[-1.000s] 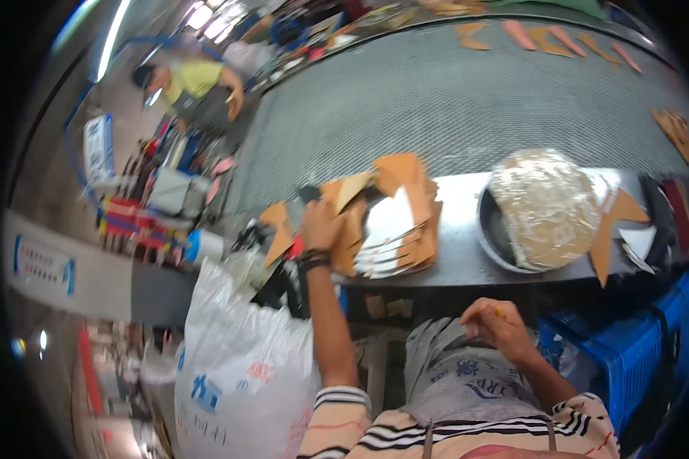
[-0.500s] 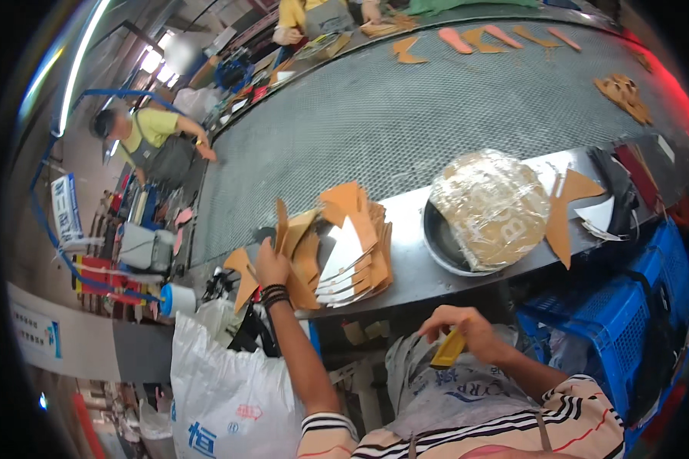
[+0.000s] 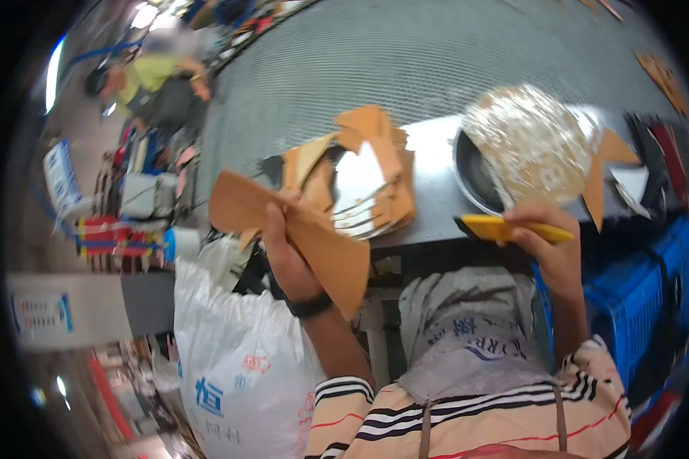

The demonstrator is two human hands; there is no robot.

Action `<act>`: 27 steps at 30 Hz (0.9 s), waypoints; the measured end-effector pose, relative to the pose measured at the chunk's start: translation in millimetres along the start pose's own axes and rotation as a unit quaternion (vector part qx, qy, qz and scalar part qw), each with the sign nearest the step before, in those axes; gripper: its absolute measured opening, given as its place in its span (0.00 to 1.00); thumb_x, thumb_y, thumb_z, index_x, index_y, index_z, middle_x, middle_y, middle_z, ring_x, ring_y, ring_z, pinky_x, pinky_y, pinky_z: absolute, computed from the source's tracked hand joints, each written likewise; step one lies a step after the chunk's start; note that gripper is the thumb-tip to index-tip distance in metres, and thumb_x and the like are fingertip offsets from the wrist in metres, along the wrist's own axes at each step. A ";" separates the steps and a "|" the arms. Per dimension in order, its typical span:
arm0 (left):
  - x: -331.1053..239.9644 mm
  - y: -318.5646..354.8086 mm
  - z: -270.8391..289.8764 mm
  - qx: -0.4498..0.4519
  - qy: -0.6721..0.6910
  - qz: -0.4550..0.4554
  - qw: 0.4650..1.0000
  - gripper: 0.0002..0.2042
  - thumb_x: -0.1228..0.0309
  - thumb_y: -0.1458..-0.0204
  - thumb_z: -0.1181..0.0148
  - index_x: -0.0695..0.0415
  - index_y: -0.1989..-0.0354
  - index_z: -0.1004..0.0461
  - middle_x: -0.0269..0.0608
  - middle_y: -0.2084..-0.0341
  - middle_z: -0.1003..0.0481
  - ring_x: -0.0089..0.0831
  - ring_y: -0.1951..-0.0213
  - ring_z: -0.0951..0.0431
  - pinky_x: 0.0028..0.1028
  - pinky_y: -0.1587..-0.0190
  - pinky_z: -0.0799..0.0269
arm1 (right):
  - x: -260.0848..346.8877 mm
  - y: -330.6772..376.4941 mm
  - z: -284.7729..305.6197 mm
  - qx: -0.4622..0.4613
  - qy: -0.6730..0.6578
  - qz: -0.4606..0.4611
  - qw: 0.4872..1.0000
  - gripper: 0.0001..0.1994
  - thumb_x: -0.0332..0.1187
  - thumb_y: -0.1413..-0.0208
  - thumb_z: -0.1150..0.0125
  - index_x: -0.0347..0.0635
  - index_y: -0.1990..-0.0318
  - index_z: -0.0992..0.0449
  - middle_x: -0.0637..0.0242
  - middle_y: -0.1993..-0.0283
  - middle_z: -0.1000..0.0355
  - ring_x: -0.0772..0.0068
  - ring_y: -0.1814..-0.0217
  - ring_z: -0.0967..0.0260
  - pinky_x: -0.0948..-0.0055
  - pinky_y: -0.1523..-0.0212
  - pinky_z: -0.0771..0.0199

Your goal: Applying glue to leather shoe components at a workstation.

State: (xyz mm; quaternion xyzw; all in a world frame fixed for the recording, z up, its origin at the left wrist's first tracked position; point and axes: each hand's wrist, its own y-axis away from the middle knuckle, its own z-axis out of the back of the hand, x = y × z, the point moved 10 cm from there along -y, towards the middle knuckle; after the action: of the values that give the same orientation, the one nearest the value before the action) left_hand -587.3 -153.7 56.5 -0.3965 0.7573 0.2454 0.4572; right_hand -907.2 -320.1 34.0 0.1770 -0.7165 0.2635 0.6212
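My left hand [image 3: 289, 260] grips a curved tan leather-like cut piece [image 3: 333, 256], raised over the bench's near edge. Closed around a flat yellow-handled tool [image 3: 488, 226] with a dark tip is my right hand [image 3: 553, 243]; the exact kind of tool does not show clearly. The tip points left, toward the held piece but apart from it. Behind the hands, stacks of similar tan pieces [image 3: 394, 172] with white layers rest on the metal ledge. To their right stands a dark bowl [image 3: 475, 172], partly covered by a plastic-wrapped brown disc [image 3: 524, 141].
A grey mesh-textured work surface [image 3: 406, 57] spreads beyond the ledge. At right are a forked tan piece [image 3: 601, 180] and a blue plastic crate [image 3: 643, 283]. A white sack [image 3: 241, 359] stands at lower left. Another person [image 3: 157, 96] works at far left.
My left hand has lifted a tan piece from beside the stack and brought it nearer. My right hand has risen with the yellow tool, now held level. The view has tilted downward.
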 end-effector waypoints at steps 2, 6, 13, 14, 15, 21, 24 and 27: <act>33.8 42.9 -35.2 0.180 0.033 0.013 0.983 0.20 0.56 0.31 0.51 0.61 0.45 0.32 0.39 0.70 0.25 0.23 0.68 0.26 0.20 0.67 0.29 | 2.2 -8.5 9.8 0.002 0.012 0.011 1.000 0.06 0.26 0.39 0.38 0.34 0.57 0.19 0.64 0.60 0.24 0.73 0.61 0.25 0.78 0.59 0.24; 68.2 89.5 -76.8 0.253 -0.151 -0.037 0.955 0.16 0.61 0.36 0.43 0.57 0.46 0.27 0.45 0.68 0.26 0.27 0.69 0.28 0.23 0.65 0.30 | -6.2 -8.1 40.7 -0.085 -0.068 -0.036 0.993 0.06 0.23 0.41 0.38 0.34 0.57 0.21 0.66 0.60 0.26 0.76 0.60 0.27 0.78 0.60 0.27; 45.6 113.0 -115.7 0.400 -0.246 -0.096 0.878 0.07 0.74 0.63 0.27 0.50 0.73 0.15 0.41 0.58 0.26 0.32 0.59 0.27 0.29 0.56 0.31 | -20.8 2.3 -7.3 0.142 0.038 -0.103 0.984 0.17 0.43 0.34 0.45 0.40 0.47 0.25 0.63 0.70 0.29 0.76 0.68 0.32 0.71 0.66 0.34; 37.9 115.4 -126.8 0.449 -0.205 -0.108 0.863 0.05 0.72 0.61 0.28 0.49 0.74 0.16 0.41 0.58 0.26 0.33 0.57 0.27 0.29 0.56 0.32 | -26.3 5.7 -19.0 0.162 0.057 -0.156 0.973 0.18 0.43 0.34 0.44 0.41 0.45 0.26 0.62 0.72 0.29 0.75 0.70 0.32 0.70 0.68 0.34; 34.8 118.5 -131.5 0.504 -0.183 -0.102 0.838 0.04 0.67 0.56 0.31 0.51 0.77 0.17 0.40 0.62 0.24 0.35 0.56 0.27 0.33 0.54 0.33 | -34.5 6.2 -31.8 0.213 0.100 -0.165 0.958 0.21 0.44 0.35 0.41 0.44 0.40 0.29 0.62 0.77 0.32 0.73 0.76 0.34 0.70 0.71 0.35; 21.9 130.8 -130.7 0.570 0.140 0.016 0.810 0.11 0.58 0.34 0.49 0.50 0.64 0.28 0.32 0.77 0.24 0.33 0.65 0.27 0.37 0.48 0.42 | -50.6 33.9 -103.7 0.343 -0.054 -0.142 0.927 0.26 0.41 0.41 0.33 0.43 0.38 0.30 0.69 0.76 0.30 0.79 0.76 0.36 0.73 0.73 0.36; 40.5 120.6 -123.7 0.492 0.249 0.040 0.833 0.10 0.59 0.34 0.48 0.52 0.54 0.32 0.31 0.81 0.26 0.33 0.66 0.27 0.40 0.46 0.43 | -70.4 36.4 -96.2 0.255 -0.121 -0.239 0.929 0.19 0.36 0.43 0.30 0.39 0.47 0.27 0.74 0.72 0.29 0.87 0.72 0.37 0.79 0.71 0.37; 49.6 114.6 -112.4 0.405 0.171 0.007 0.898 0.17 0.61 0.39 0.41 0.56 0.47 0.32 0.39 0.69 0.24 0.35 0.62 0.25 0.41 0.45 0.38 | -80.3 37.0 -80.1 0.239 -0.071 -0.268 0.931 0.14 0.34 0.44 0.29 0.38 0.58 0.27 0.74 0.73 0.30 0.87 0.73 0.39 0.80 0.73 0.39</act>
State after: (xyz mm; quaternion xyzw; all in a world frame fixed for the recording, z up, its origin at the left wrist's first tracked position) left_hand -751.0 -190.2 65.5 -0.2076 0.8606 -0.1509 0.4398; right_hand -851.5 -248.6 -43.6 0.5236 -0.6003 0.2376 0.5559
